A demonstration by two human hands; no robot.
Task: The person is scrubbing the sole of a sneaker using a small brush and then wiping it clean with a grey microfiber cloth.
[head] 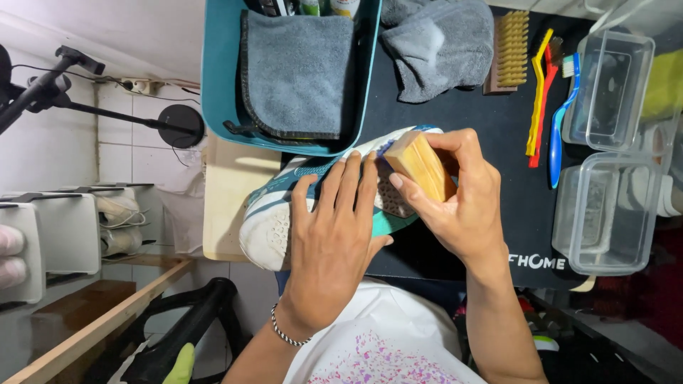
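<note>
A white and teal sneaker (274, 217) lies on its side across the edge of a black mat (491, 121), sole toward me. My left hand (333, 231) presses flat on the shoe's upper and holds it down. My right hand (455, 195) grips a tan wooden-backed brush (421, 166), which rests against the shoe near its toe end. A beaded bracelet circles my left wrist.
A teal bin (217, 71) holding a grey cloth (299, 75) stands behind the shoe. Another grey cloth (441, 43), a bristle brush (509, 50), yellow, red and blue toothbrushes (551, 99) and two clear plastic tubs (608, 213) lie on the mat's far and right side. A light stand is at left.
</note>
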